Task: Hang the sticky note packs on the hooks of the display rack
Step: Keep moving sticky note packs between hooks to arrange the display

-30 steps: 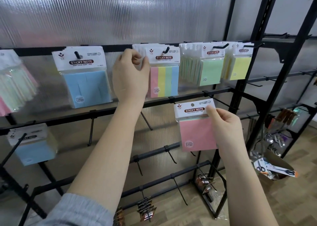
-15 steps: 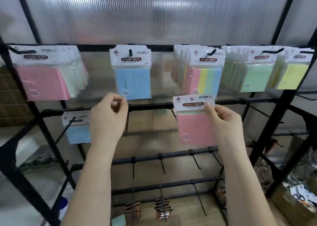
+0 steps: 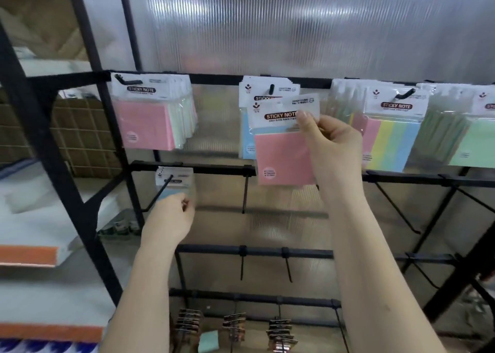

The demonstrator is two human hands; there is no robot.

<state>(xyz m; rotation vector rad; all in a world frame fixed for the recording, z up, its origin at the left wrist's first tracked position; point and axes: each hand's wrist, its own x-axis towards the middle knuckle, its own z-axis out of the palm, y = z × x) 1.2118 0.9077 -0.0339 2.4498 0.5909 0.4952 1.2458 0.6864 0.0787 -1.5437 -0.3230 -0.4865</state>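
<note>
1. The right hand (image 3: 329, 141) pinches the white header card of a pink sticky note pack (image 3: 284, 154) between thumb and fingers, holding it tilted in front of the blue pack (image 3: 245, 135) on the display rack (image 3: 214, 78)'s top rail.
2. The left hand (image 3: 171, 216) is loosely curled, fingers nearly closed, just below a light-blue pack (image 3: 174, 179) on the second rail; contact is unclear.
3. Left of the blue pack hang pink-fronted packs (image 3: 150, 116); right of it, striped packs (image 3: 388, 135) and green ones (image 3: 466, 138).
4. The blue pack's hook (image 3: 272, 88) sits just above the held pack's header.
</note>
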